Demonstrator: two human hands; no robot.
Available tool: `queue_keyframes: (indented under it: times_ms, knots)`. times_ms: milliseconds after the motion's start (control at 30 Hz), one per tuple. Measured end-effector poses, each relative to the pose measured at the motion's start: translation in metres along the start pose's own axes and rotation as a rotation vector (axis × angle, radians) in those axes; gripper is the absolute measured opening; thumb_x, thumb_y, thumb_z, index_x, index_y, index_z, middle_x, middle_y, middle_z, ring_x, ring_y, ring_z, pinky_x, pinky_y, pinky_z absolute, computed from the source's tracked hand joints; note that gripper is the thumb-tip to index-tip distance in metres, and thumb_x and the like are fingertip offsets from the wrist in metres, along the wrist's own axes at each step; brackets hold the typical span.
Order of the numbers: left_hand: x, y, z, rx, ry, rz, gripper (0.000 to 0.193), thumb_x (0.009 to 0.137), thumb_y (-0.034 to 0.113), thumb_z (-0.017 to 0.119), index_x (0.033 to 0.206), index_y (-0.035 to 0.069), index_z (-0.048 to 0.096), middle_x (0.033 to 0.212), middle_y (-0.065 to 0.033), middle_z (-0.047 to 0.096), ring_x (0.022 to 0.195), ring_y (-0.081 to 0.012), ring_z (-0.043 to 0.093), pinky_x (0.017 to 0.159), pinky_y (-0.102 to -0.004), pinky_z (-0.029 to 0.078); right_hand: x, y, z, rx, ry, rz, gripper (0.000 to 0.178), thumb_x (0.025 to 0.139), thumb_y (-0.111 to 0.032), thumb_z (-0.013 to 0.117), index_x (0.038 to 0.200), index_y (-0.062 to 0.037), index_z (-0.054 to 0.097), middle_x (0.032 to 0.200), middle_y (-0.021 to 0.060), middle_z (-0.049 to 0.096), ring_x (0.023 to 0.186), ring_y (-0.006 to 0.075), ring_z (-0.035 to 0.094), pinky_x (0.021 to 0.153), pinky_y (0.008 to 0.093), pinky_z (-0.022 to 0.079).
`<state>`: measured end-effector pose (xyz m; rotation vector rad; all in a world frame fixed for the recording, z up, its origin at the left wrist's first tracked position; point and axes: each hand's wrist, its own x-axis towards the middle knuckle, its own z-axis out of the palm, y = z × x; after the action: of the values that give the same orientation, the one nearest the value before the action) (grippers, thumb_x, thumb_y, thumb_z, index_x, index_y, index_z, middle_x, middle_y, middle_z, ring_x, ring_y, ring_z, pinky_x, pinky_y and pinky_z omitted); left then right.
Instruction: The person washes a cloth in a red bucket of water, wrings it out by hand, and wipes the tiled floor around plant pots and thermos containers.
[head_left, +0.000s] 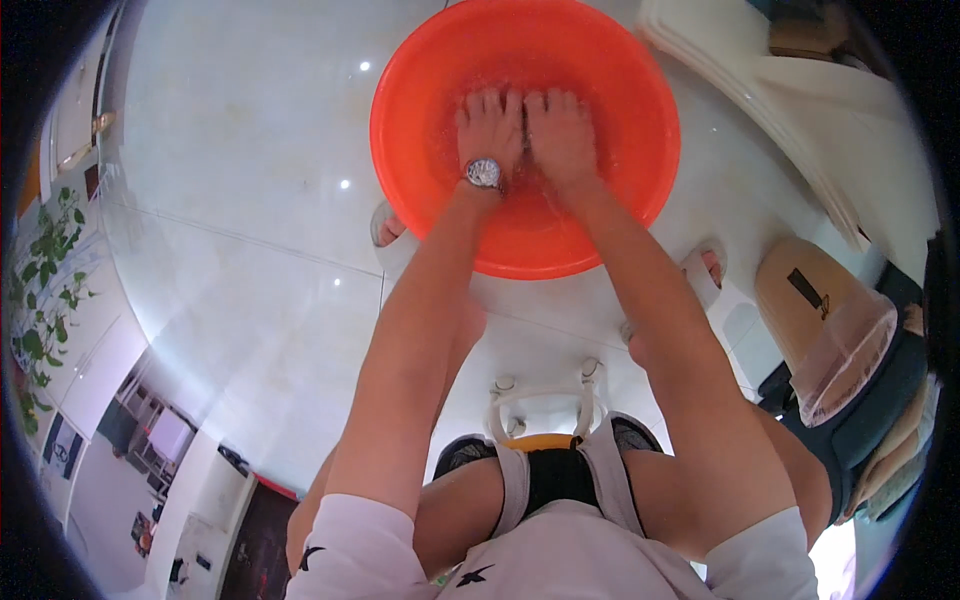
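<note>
A round orange-red plastic basin (408,130) sits on the floor in front of me, with water in its bottom. Inside it, side by side, are my left hand (489,130) and my right hand (561,138), backs up and wet, thumb sides close together. Their fingers bend down toward the basin's bottom and look closed. Whatever may be under them is hidden by the hands and the water. A small dark patch shows in the gap between the hands. A silver wristwatch (483,174) is on my left wrist. My bare forearms reach down between my knees.
My feet, in pale sandals (706,275), flank the basin. Beneath me is a stool with white legs (497,412) and a yellow seat (548,441). A cream furniture edge (745,90) curves at the right, near a tan bin-like container (800,290). Leafy plants (45,270) stand far left.
</note>
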<state>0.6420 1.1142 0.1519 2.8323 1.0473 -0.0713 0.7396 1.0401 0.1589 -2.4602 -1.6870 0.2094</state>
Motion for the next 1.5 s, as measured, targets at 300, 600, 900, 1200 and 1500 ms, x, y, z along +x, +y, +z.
queue_keyframes:
  times_ms: [300, 600, 900, 1200, 1500]
  knots:
    - [0.042, -0.001, -0.049, -0.433, -0.385, -0.366, 0.043, 0.094, 0.042, 0.048, 0.108, 0.003, 0.059, 0.103, -0.0162, 0.066, 0.093, -0.0321, 0.064, 0.081, -0.0418, 0.050, 0.039, 0.016, -0.037, 0.972, -0.064, 0.381, 0.022, 0.085, -0.006, 0.053, 0.106, -0.0033, 0.057, 0.102, 0.0175, 0.064, 0.098, 0.0321, 0.062, 0.086, 0.0390, 0.050]
    - [0.020, -0.032, -0.045, -0.406, 0.117, 0.116, 0.039, 0.092, 0.039, 0.054, 0.109, 0.004, 0.058, 0.095, -0.0174, 0.066, 0.085, -0.0299, 0.065, 0.073, -0.0434, 0.052, 0.003, 0.029, -0.062, 0.619, -0.181, 0.114, 0.025, 0.085, -0.003, 0.052, 0.109, -0.0030, 0.054, 0.105, 0.0175, 0.060, 0.097, 0.0329, 0.061, 0.084, 0.0380, 0.051]
    - [0.010, -0.010, -0.029, -0.111, -0.353, -0.079, 0.037, 0.094, 0.040, 0.048, 0.106, 0.007, 0.059, 0.082, -0.0223, 0.067, 0.080, -0.0418, 0.066, 0.070, -0.0510, 0.053, 0.009, 0.000, -0.020, 0.173, -0.262, 0.051, 0.026, 0.091, -0.015, 0.052, 0.116, -0.0057, 0.053, 0.097, 0.0181, 0.064, 0.089, 0.0350, 0.066, 0.077, 0.0511, 0.053]
    - [0.034, -0.042, -0.074, -1.004, -0.342, -0.320, 0.031, 0.088, 0.031, 0.063, 0.086, 0.001, 0.062, 0.074, -0.0131, 0.064, 0.069, -0.0238, 0.063, 0.068, -0.0346, 0.051, 0.034, 0.044, -0.069, 0.862, -0.079, 0.145, 0.025, 0.086, -0.005, 0.060, 0.110, -0.0081, 0.053, 0.078, 0.0097, 0.056, 0.073, 0.0223, 0.057, 0.066, 0.0354, 0.048]
    - [0.010, -0.006, -0.033, -0.263, -0.047, 0.008, 0.037, 0.091, 0.035, 0.057, 0.107, 0.002, 0.054, 0.085, -0.0157, 0.066, 0.078, -0.0354, 0.065, 0.074, -0.0430, 0.053, 0.003, 0.031, -0.043, 0.261, -0.068, 0.077, 0.032, 0.084, -0.007, 0.057, 0.116, -0.0073, 0.051, 0.110, 0.0155, 0.054, 0.107, 0.0334, 0.054, 0.082, 0.0428, 0.051]
